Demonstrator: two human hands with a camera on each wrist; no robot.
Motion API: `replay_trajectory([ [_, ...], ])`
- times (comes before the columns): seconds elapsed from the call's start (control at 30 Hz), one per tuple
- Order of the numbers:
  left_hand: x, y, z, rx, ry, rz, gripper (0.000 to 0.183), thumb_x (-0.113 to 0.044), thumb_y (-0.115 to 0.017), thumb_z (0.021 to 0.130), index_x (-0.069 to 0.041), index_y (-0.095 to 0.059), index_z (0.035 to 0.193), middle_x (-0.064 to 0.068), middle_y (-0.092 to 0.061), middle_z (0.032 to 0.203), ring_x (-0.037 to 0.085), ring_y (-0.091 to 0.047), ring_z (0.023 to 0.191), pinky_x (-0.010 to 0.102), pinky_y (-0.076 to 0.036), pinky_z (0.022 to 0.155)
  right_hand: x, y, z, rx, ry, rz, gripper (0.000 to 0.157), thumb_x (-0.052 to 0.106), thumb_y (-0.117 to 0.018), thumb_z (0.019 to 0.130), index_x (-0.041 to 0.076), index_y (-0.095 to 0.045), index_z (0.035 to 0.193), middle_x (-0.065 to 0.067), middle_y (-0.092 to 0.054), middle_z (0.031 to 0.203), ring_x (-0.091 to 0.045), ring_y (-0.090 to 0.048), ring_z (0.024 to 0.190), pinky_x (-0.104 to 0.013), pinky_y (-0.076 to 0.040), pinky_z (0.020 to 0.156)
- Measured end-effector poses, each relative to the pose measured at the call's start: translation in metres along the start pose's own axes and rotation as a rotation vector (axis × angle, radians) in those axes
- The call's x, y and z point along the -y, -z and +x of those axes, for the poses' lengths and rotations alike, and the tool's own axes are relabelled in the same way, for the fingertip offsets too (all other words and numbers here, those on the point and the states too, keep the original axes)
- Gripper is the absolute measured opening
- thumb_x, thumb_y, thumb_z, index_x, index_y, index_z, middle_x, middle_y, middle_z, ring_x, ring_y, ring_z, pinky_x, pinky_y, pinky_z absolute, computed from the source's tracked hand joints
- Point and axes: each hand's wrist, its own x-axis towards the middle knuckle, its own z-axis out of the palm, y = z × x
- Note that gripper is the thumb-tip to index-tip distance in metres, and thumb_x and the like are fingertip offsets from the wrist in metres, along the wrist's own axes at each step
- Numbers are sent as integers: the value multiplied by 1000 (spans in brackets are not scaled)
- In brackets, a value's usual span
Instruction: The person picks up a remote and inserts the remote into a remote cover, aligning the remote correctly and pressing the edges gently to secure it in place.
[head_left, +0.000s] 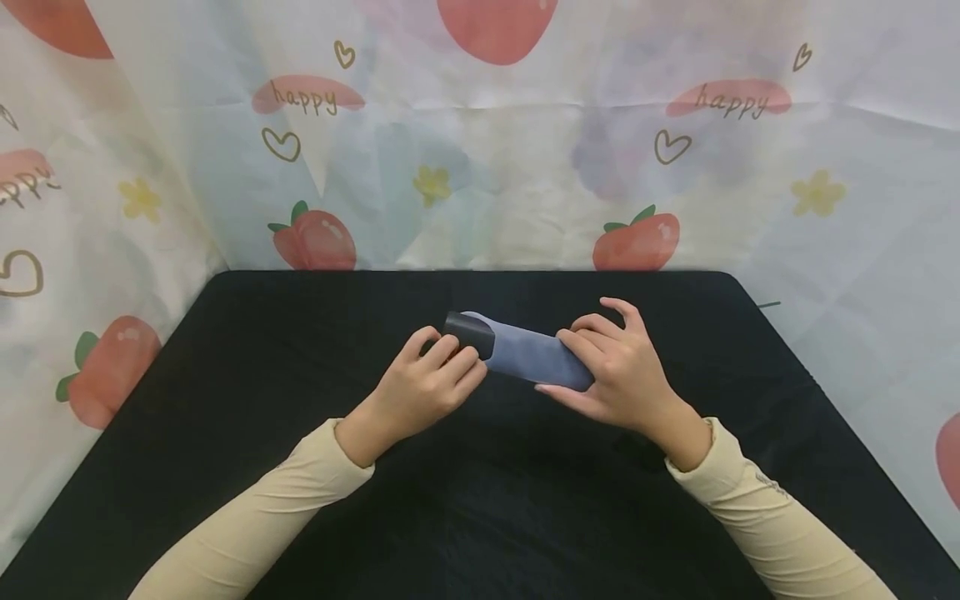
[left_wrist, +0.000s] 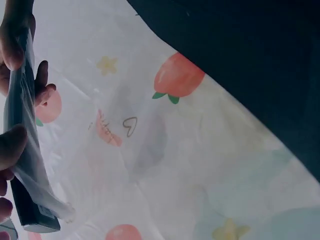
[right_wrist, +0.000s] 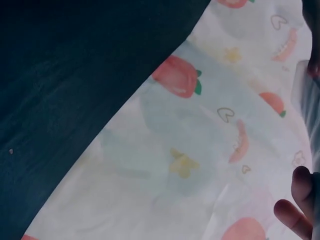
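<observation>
A dark, slim box (head_left: 471,335) sticks out of the left end of a blue-grey translucent sleeve (head_left: 531,354), held above the black table. My left hand (head_left: 427,379) grips the box and the sleeve's edge where they meet, fingers curled over the near side. At the sleeve's other end, my right hand (head_left: 618,367) holds it between thumb and fingers, one finger raised free. In the left wrist view the dark box (left_wrist: 35,212) shows a small pale label near its end, and thin, filmy sleeve material (left_wrist: 37,172) flares loosely beside it. The right wrist view catches only the sleeve's edge (right_wrist: 304,90).
A black-covered table (head_left: 480,517) spreads under both hands. Behind it and at the sides hangs a pale curtain (head_left: 510,167) printed with fruit, hearts and flowers. A thin dark strip (head_left: 769,305) pokes out past the table's right edge.
</observation>
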Motion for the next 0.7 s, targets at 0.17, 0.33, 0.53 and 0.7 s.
replay_trajectory([
  [0.17,-1,-5,-9,-13,20,-76,19,-6,-54,88,-16,-59,73,-7,-54,71,15,-46,67,34,-39,71,-6,-1,-5,43,23,-35,59,55,-46,89,0,-67,84,-9,-65,65,-24,-58,68,-59,-38,86],
  [0.33,-1,-6,-18,-26,-1,-101,20,-5,-53,89,-16,-60,74,-7,-53,70,13,-44,67,33,-38,71,-11,-1,-11,83,17,-28,61,58,-43,89,2,-68,84,-7,-65,66,-23,-58,70,-59,-36,88],
  [0.53,-5,-7,-20,-53,-38,-75,14,-6,-59,86,-16,-59,77,-7,-52,71,12,-45,67,31,-38,71,-11,-5,-16,57,-13,3,64,60,-44,87,2,-68,82,-8,-65,66,-22,-58,67,-59,-37,87],
  [0.7,-5,-7,-22,-34,0,-121,13,-23,-59,91,-15,-59,80,-4,-56,75,14,-49,70,33,-42,75,-9,-9,-19,44,-7,-5,60,58,-48,87,1,-68,85,-9,-66,70,-23,-61,71,-59,-38,89],
])
